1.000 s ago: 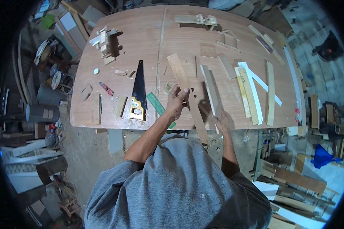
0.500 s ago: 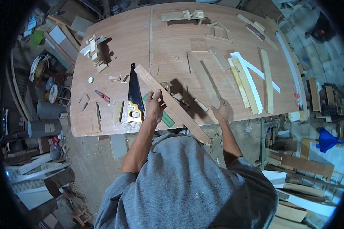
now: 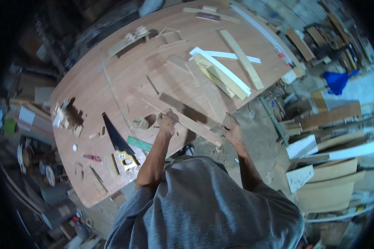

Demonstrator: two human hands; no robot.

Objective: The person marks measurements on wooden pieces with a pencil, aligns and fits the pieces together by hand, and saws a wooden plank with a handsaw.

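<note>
My left hand (image 3: 166, 120) is closed on a long light wooden strip (image 3: 195, 128), held diagonally near the table's front edge. My right hand (image 3: 230, 128) is closed on the near end of a longer pale board (image 3: 212, 97), which reaches toward the white and yellow strips (image 3: 220, 72). A small pale container (image 3: 139, 123) is left of my left hand. Below that lie a green strip (image 3: 139, 143) and a black handsaw with yellow handle (image 3: 116, 137).
Small wooden assemblies stand at the left (image 3: 64, 118) and back (image 3: 129, 41) of the table (image 3: 87, 83). Red cutters (image 3: 91, 157) and narrow offcuts lie near its left front. Boards (image 3: 328, 116) and a blue cloth (image 3: 336, 82) crowd the right side beyond the table.
My view has swung round, so the table appears rotated and higher on the right. The strip in my left hand has tilted flatter and turned edge-on. Both hands keep their grips.
</note>
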